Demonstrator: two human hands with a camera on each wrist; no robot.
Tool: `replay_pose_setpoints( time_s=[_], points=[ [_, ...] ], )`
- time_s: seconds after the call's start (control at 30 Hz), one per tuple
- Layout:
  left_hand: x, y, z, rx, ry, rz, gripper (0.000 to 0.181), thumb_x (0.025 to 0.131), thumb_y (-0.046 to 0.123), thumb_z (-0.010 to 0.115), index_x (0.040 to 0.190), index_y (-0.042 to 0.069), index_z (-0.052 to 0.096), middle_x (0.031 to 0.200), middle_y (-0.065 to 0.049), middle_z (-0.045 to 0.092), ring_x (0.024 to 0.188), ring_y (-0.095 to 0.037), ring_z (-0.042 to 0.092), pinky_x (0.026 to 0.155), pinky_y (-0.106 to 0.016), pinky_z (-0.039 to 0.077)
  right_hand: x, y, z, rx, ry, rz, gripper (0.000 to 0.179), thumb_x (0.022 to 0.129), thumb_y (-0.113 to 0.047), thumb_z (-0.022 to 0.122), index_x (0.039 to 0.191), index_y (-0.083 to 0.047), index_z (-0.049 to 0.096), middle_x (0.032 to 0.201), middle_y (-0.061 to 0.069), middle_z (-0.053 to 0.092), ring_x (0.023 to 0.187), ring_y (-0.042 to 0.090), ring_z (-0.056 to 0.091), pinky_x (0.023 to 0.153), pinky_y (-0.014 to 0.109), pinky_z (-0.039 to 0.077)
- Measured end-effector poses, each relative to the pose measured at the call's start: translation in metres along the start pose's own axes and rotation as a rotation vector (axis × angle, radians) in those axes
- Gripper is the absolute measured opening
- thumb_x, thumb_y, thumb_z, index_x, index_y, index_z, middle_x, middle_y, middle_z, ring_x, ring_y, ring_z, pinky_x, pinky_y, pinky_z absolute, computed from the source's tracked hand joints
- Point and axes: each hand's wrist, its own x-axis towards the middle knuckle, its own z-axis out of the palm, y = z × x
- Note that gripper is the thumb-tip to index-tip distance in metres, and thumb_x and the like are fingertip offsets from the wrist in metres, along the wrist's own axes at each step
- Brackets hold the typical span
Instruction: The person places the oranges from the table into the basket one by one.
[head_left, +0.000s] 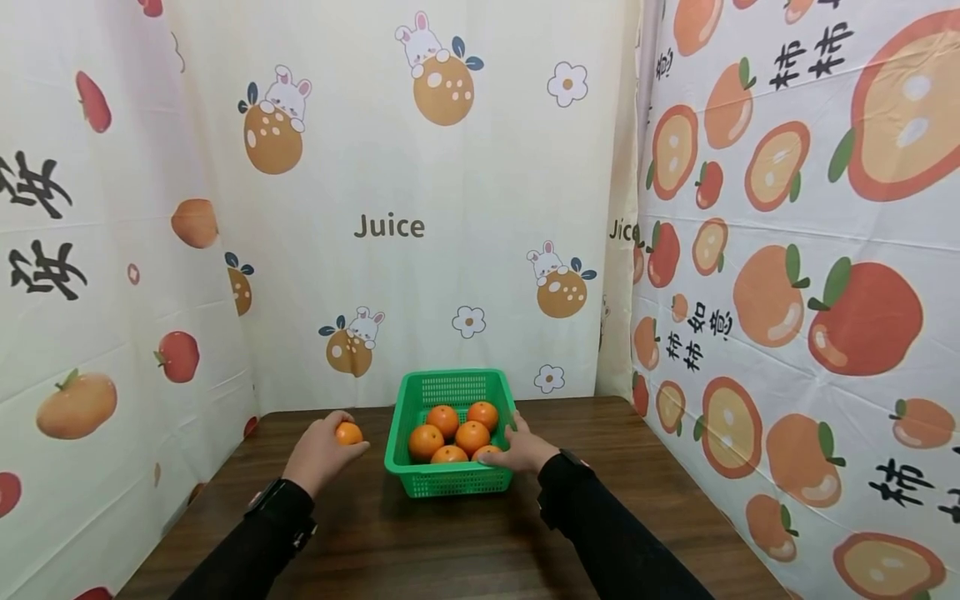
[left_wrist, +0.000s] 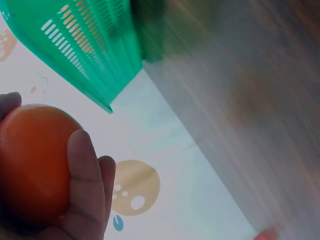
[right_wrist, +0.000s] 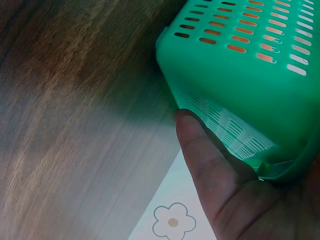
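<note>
My left hand point(head_left: 324, 454) grips an orange point(head_left: 348, 433), held to the left of a green plastic basket point(head_left: 457, 481). The left wrist view shows my fingers point(left_wrist: 86, 175) wrapped around this orange point(left_wrist: 35, 160), close to the camera. Inside the basket lie several more oranges point(head_left: 472, 437). My right hand point(head_left: 527, 452) holds the basket's right side near its front corner, thumb over the rim. Seen from the right wrist, a finger point(right_wrist: 200, 150) lies along the outside of the slotted basket point(right_wrist: 225, 75); the thumb is hidden there.
The basket stands on a dark wooden table point(head_left: 450, 550), toward its far edge. Behind it hangs a pale printed curtain point(head_left: 487, 183). Fruit-patterned cloths close in the left side point(head_left: 112, 333) and the right side point(head_left: 787, 333).
</note>
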Motion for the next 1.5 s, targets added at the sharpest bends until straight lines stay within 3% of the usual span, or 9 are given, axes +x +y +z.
replay_pose_setpoints(
  time_s=[0.6, 0.9, 1.2, 1.5],
  points=[
    [0.011, 0.022, 0.011, -0.093, 0.013, 0.026, 0.052, 0.093, 0.040, 0.080, 0.131, 0.010, 0.062, 0.115, -0.014, 0.065, 0.092, -0.027, 0.059, 0.074, -0.032, 0.052, 0.016, 0.009, 0.004, 0.014, 0.015, 0.036, 0.110, 0.089, -0.070, 0.075, 0.166, -0.004, 0.034, 0.181, 0.011, -0.002, 0.157, 0.045, 0.035, 0.123, 0.061, 0.036],
    [0.013, 0.028, 0.017, -0.119, 0.011, 0.020, 0.052, 0.093, 0.040, 0.080, 0.131, 0.009, 0.062, 0.117, -0.015, 0.064, 0.093, -0.026, 0.060, 0.075, -0.034, 0.055, 0.013, 0.008, 0.006, 0.004, 0.006, 0.031, 0.107, 0.090, -0.069, 0.073, 0.165, -0.002, 0.035, 0.181, 0.012, -0.001, 0.158, 0.046, 0.033, 0.123, 0.063, 0.035],
    [0.011, 0.042, 0.026, -0.222, 0.019, 0.017, 0.054, 0.093, 0.037, 0.082, 0.134, 0.010, 0.061, 0.123, -0.016, 0.065, 0.097, -0.027, 0.063, 0.077, -0.034, 0.057, -0.003, 0.000, 0.001, -0.007, 0.008, 0.000, 0.102, 0.095, -0.064, 0.071, 0.164, 0.001, 0.035, 0.181, 0.015, -0.001, 0.157, 0.048, 0.033, 0.123, 0.063, 0.035],
    [0.013, 0.050, 0.038, -0.283, 0.020, 0.034, 0.059, 0.093, 0.041, 0.082, 0.139, 0.011, 0.060, 0.132, -0.017, 0.060, 0.105, -0.029, 0.062, 0.084, -0.037, 0.059, -0.002, 0.000, 0.001, -0.005, 0.002, -0.004, 0.103, 0.095, -0.065, 0.070, 0.165, 0.002, 0.034, 0.181, 0.015, 0.000, 0.159, 0.045, 0.031, 0.124, 0.060, 0.035]
  ],
)
